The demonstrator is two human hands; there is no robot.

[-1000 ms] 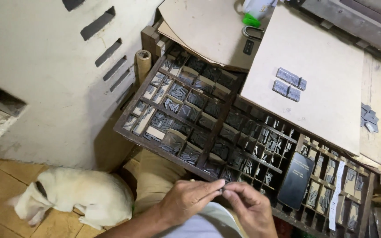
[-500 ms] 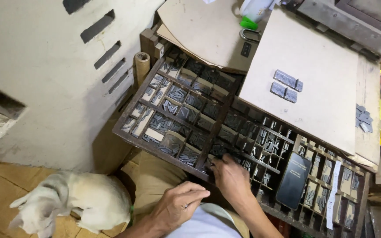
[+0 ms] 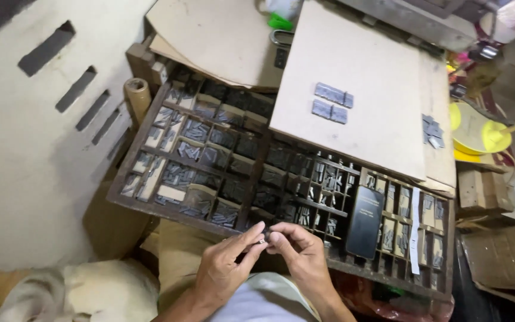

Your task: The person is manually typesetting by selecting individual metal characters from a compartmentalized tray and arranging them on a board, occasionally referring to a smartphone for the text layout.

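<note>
Left hand (image 3: 225,271) and right hand (image 3: 302,259) meet at the bottom centre, fingertips pinched together on a small metal piece (image 3: 263,238); both hands grasp it, held just over the near rim of the wooden tray (image 3: 150,206). Pale dog (image 3: 90,295) lies at the lower left, beside the person's leg. Tray is dark wood, split into many small compartments, most holding little grey metal blocks. Black phone (image 3: 365,222) lies flat on the tray's right part, a white paper strip (image 3: 415,229) just beside it. Further back, a tan board (image 3: 365,65) covers the tray's far right side; two grey blocks (image 3: 331,102) sit on it, near each other. Cardboard roll (image 3: 137,95) stands at the tray's left far corner. Yellow bowl (image 3: 478,134) far right.
</note>
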